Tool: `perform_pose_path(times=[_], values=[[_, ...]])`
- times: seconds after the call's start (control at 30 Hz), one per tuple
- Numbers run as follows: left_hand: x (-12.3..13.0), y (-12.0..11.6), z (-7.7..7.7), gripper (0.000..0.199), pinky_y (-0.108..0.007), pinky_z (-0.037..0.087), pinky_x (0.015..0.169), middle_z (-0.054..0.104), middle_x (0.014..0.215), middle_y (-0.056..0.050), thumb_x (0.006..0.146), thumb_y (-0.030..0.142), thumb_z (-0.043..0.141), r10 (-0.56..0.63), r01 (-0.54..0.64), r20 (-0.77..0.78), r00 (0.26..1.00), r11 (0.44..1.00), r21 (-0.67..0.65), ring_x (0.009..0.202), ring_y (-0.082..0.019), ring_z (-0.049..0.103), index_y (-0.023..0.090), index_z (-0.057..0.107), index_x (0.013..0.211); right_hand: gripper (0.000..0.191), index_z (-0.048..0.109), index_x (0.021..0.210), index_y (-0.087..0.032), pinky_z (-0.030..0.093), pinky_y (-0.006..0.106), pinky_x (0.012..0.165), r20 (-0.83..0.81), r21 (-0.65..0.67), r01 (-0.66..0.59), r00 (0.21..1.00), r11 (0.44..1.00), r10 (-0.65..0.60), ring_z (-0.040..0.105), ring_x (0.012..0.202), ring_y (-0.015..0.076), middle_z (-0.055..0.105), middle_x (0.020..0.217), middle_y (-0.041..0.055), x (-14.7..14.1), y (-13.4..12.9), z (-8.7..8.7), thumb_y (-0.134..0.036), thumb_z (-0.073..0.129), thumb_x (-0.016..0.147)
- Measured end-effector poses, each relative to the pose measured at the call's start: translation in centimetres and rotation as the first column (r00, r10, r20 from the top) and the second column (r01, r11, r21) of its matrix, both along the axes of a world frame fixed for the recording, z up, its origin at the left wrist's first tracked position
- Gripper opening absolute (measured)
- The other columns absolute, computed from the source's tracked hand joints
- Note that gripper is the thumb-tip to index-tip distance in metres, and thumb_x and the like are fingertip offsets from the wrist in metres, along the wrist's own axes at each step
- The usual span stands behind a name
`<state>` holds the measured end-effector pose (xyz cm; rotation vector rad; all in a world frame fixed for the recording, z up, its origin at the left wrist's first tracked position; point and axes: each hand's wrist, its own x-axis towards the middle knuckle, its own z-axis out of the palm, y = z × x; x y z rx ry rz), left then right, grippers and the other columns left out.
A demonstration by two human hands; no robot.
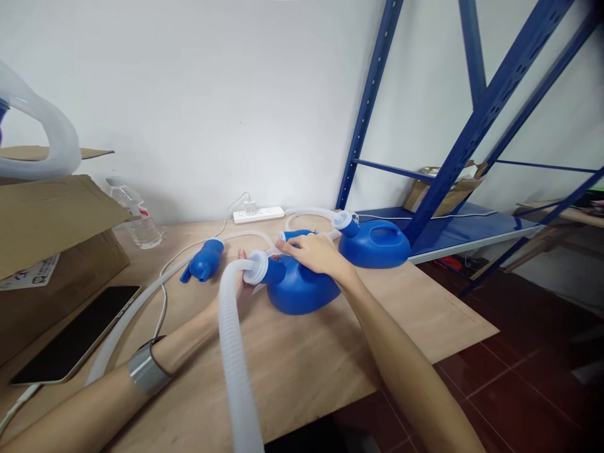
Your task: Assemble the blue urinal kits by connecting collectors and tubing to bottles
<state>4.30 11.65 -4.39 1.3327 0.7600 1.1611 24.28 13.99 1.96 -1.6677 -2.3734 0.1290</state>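
Observation:
A blue urinal bottle (302,292) lies on the table, its neck pointing left. A translucent white cap (256,267) sits at its neck, and a ribbed white hose (231,340) runs from it toward me. My left hand (240,283) is closed around the cap from behind, with most fingers hidden. Over the bottle's top lies my right hand (314,251), gripping around the handle, its thumb pointing toward the neck. A second blue bottle (375,244) with its own hose stands behind to the right. Partly hidden behind my right hand is another blue piece (296,234).
At left are a blue funnel-shaped urinal head (206,260) on a hose, a phone (78,333), a water bottle (136,217) and an open cardboard box (61,251). A power strip (258,215) lies by the wall. A blue metal rack (368,107) stands right of the table (453,308).

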Motion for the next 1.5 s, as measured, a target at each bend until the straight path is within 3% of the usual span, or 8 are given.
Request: perform_pose_path(times=[0.1,0.2,0.33,0.47,0.7,1.0,1.3,1.5], values=[[-1.2,0.3,0.3,0.041,-0.058,0.054,0.11,0.079,0.112,-0.013,0.092,0.061,0.057,-0.09,0.093,0.051,0.995,0.994,-0.063,0.127,-0.037,0.067,0.024,0.075,0.1,0.089,0.08,0.093,-0.024,0.044,0.033,0.082,0.001,0.018,0.019,1.0,1.0,-0.019,0.073,0.092,0.0268,0.078,0.086,0.0068,-0.2,-0.1,0.0,-0.084,0.015,0.099],[-2.9,0.5,0.7,0.03,-0.058,0.051,0.114,0.077,0.122,-0.012,0.087,0.047,0.065,-0.239,0.25,0.1,0.966,0.961,-0.118,0.134,-0.037,0.063,0.025,0.076,0.105,0.094,0.08,0.09,-0.022,0.044,0.032,0.081,0.005,0.028,0.025,1.0,0.999,-0.025,0.073,0.091,0.0266,0.079,0.088,0.0082,-0.4,-0.1,-0.1,-0.087,0.011,0.097],[-4.5,0.6,0.9,0.035,-0.06,0.042,0.123,0.073,0.136,-0.007,0.087,0.038,0.073,-0.337,0.352,0.109,0.935,0.92,-0.174,0.147,-0.04,0.051,0.023,0.075,0.119,0.098,0.078,0.082,-0.02,0.043,0.034,0.079,0.024,0.031,0.052,0.998,0.998,-0.052,0.072,0.087,0.0266,0.079,0.087,0.011,-0.6,0.0,-0.1,-0.09,0.01,0.094],[-4.8,0.4,0.6,0.043,-0.059,0.03,0.13,0.071,0.141,-0.008,0.088,0.043,0.078,-0.31,0.32,0.084,0.947,0.929,-0.185,0.152,-0.042,0.043,0.021,0.075,0.125,0.102,0.077,0.078,-0.018,0.043,0.035,0.076,0.036,0.043,0.075,0.996,0.996,-0.076,0.072,0.084,0.028,0.077,0.081,0.0139,-0.9,-0.2,0.0,-0.092,0.008,0.092],[-4.5,-0.2,0.5,0.062,-0.055,0.043,0.124,0.068,0.144,-0.008,0.073,0.055,0.09,-0.121,0.12,0.013,0.993,0.967,-0.224,0.157,-0.042,0.034,0.028,0.073,0.125,0.1,0.078,0.088,-0.015,0.045,0.036,0.078,0.05,0.036,0.093,0.994,0.995,-0.094,0.073,0.088,0.0305,0.077,0.085,0.0173,-1.1,-0.4,0.1,-0.089,0.011,0.095],[-3.8,-0.9,0.2,0.073,-0.063,0.04,0.124,0.067,0.144,-0.012,0.068,0.055,0.094,-0.053,0.067,0.075,0.996,0.977,-0.201,0.156,-0.044,0.036,0.023,0.07,0.13,0.097,0.078,0.086,-0.016,0.048,0.039,0.081,0.04,0.044,0.108,0.993,0.993,-0.11,0.074,0.09,0.0324,0.078,0.087,0.0183,-1.4,-0.4,0.1,-0.085,0.012,0.098],[-3.1,-1.0,0.5,0.045,-0.059,0.04,0.124,0.07,0.142,-0.011,0.083,0.05,0.083,-0.195,0.209,0.121,0.973,0.97,-0.121,0.148,-0.041,0.049,0.023,0.077,0.118,0.093,0.079,0.086,-0.018,0.053,0.042,0.082,0.03,0.072,0.119,0.992,0.99,-0.121,0.075,0.089,0.0324,0.078,0.085,0.0179,-1.6,-0.7,-0.2,-0.083,0.014,0.099],[-2.7,-1.3,1.1,0.039,-0.056,0.04,0.124,0.074,0.133,-0.01,0.083,0.054,0.081,-0.188,0.2,0.119,0.975,0.975,-0.099,0.146,-0.039,0.05,0.023,0.078,0.106,0.09,0.081,0.097,-0.017,0.054,0.04,0.083,0.093,0.111,0.098,0.99,0.989,-0.108,0.075,0.092,0.0325,0.078,0.087,0.018,-1.6,-0.6,-0.8,-0.081,0.018,0.101]])
